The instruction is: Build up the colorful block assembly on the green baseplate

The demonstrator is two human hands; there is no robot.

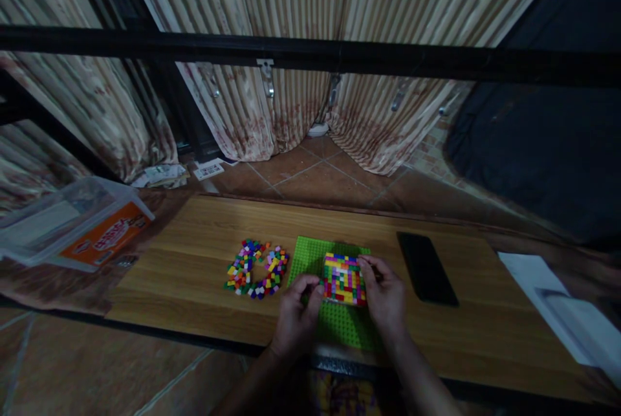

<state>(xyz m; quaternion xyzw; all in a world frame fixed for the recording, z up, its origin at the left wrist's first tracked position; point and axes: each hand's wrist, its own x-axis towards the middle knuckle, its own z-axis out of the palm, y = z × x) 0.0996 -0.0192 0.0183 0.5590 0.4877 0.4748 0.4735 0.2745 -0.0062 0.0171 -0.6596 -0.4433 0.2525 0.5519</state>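
Observation:
A square panel of multicoloured toy building bricks [344, 279] sits over the green studded baseplate [342, 325]. At its left edge is my left hand [298, 312], thumb and fingers closed, fingertips against the bricks. My right hand [385, 296] grips the panel's right side, with the thumb and fingers near its upper right corner. Whether the panel is pressed onto the baseplate or raised slightly, I cannot tell. Left of the baseplate, a ring-shaped pile of loose small bricks [237, 280] lies on the wooden table.
The low wooden table [179, 261] has a dark phone-like slab [427, 268] on its right part. A clear plastic box [101, 202] with an orange label stands beyond the left end. White papers [543, 286] lie at the right. A dark bar [310, 54] crosses before striped curtains [291, 2].

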